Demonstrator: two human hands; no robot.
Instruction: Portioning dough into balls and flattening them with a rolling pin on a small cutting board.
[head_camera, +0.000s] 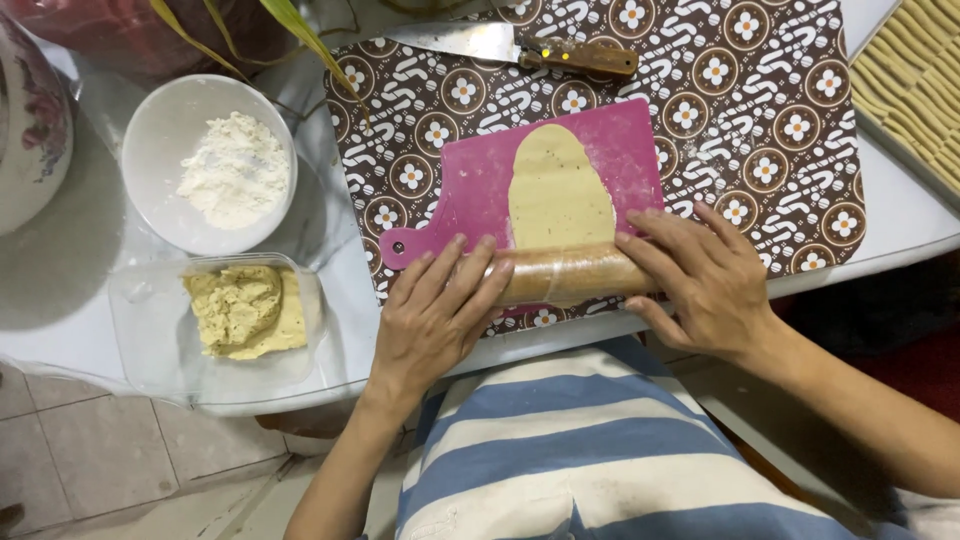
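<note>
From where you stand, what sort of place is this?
Probably a home kitchen table set up for baking. Both hands, left hand and right hand, press a wooden rolling pin over pale flattened dough on a pink plastic cutting board, beside a white bowl of flour.

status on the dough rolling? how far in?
Done: a tray at top right holds rows of cut dough strips, and one oval sheet of dough lies flat on the pink board. In hand: left hand and right hand press the rolling pin at the sheet's near end. Left: a lump of raw dough in the clear container; the knife lies unused.
</note>
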